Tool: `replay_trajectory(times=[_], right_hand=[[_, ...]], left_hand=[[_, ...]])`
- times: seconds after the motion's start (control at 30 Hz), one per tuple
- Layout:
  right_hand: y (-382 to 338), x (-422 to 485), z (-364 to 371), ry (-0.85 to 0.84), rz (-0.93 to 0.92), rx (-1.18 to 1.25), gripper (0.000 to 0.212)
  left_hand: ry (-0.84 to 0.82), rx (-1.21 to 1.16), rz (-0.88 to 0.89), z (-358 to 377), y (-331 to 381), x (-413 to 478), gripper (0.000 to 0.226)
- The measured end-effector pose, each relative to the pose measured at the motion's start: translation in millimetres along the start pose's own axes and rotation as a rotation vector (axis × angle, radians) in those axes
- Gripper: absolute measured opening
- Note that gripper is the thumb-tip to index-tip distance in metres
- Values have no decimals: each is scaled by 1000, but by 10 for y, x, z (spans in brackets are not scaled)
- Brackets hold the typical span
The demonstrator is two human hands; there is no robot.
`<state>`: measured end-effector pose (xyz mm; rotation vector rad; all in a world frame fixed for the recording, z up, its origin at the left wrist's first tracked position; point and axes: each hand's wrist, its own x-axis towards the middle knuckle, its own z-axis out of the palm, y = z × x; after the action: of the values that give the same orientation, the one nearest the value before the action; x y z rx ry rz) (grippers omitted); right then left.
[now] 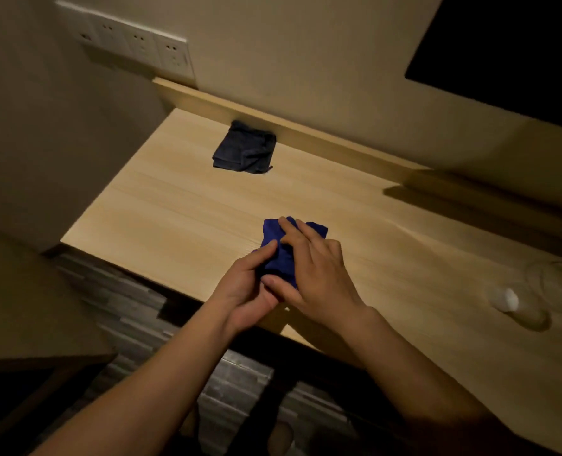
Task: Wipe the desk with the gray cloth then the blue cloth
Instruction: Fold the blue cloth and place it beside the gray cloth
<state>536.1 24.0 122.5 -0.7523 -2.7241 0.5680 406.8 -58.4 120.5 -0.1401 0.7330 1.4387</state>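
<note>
guessing i'm on the second half now, both my left hand (245,284) and right hand (309,261) gripping the blue cloth (281,258) near the desk (174,209) front edge, gray cloth (244,148) parked by the back ledge, blue wiping left.

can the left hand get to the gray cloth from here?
Probably yes. The gray cloth lies alone near the back edge of the desk, with bare wood between it and the left hand. But that hand is now gripping the blue cloth together with the right hand.
</note>
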Motion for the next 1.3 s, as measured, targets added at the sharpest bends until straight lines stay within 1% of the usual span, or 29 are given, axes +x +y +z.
replay_trajectory(times=[0.03, 0.07, 0.1, 0.13, 0.17, 0.2, 0.23, 0.27, 0.33, 0.37, 0.4, 0.43, 0.5, 0.57, 0.67, 0.73, 0.83, 0.93, 1.0, 1.03, 1.07, 1.1, 1.13, 1.17, 1.23, 1.3], right_hand=[[-32, 100, -15, -10, -29, 74, 72], [-71, 190, -18, 16, -32, 164, 69], [-112, 271, -6, 74, 7, 250, 65], [-140, 355, 24, 141, 92, 326, 62], [-169, 444, 68, 191, 216, 385, 60], [-198, 541, 121, 198, 365, 439, 57], [-238, 650, 169, 157, 515, 525, 51], [-287, 775, 223, 86, 653, 681, 44], [-401, 1023, 351, -17, 854, 1131, 40], [-452, 1146, 428, -15, 890, 1311, 36], [-502, 1273, 514, 17, 884, 1419, 32], [-552, 1404, 605, 55, 849, 1434, 30], [-651, 1655, 764, 134, 781, 1316, 25], [-734, 1937, 931, 198, 755, 1172, 20], [-850, 2381, 1184, 264, 747, 1005, 17], [-870, 2693, 1355, 310, 769, 940, 15], [-844, 3160, 1542, 375, 798, 854, 14], [-768, 3611, 1617, 468, 792, 731, 17], [-669, 3839, 1599, 433, 865, 604, 33], [-615, 3908, 1586, 365, 936, 501, 42], [-559, 3932, 1580, 279, 990, 342, 49], [-508, 3925, 1578, 203, 1000, 167, 51], [-472, 3904, 1582, 161, 973, 22, 49], [-452, 3882, 1583, 146, 921, -74, 46], [-419, 3866, 1598, 128, 767, -186, 45], [-363, 3888, 1627, 71, 633, -272, 51]], left_hand=[[13, 8, 11, -20, 113, -26, 55], [23, 23, 19, -46, 231, -50, 58], [23, 33, 25, -82, 351, -70, 60], [14, 32, 30, -126, 479, -86, 61], [8, 23, 34, -174, 615, -102, 63], [3, 7, 39, -224, 746, -113, 65], [-7, -9, 42, -281, 876, -112, 66], [-21, -22, 43, -339, 1003, -101, 66], [-53, -24, 35, -475, 1249, -61, 62], [-68, -15, 31, -555, 1369, -32, 59], [-75, -2, 28, -630, 1487, 0, 57], [-71, 12, 26, -714, 1619, 35, 55], [-55, 34, 35, -879, 1889, 119, 52], [-1, 124, 63, -1030, 2199, 222, 48], [78, 452, 169, -1205, 2699, 421, 37], [142, 610, 224, -1308, 3034, 598, 33], [204, 760, 255, -1348, 3513, 924, 33], [189, 859, 290, -1252, 3921, 1280, 39], [160, 949, 275, -1177, 4116, 1493, 52], [163, 1072, 265, -1165, 4188, 1579, 60], [193, 1265, 264, -1183, 4231, 1653, 66], [255, 1488, 270, -1223, 4245, 1706, 69], [308, 1675, 297, -1281, 4232, 1742, 70], [316, 1800, 336, -1335, 4200, 1757, 70], [219, 1990, 439, -1443, 4143, 1806, 68], [92, 2189, 548, -1542, 4122, 1930, 65]])
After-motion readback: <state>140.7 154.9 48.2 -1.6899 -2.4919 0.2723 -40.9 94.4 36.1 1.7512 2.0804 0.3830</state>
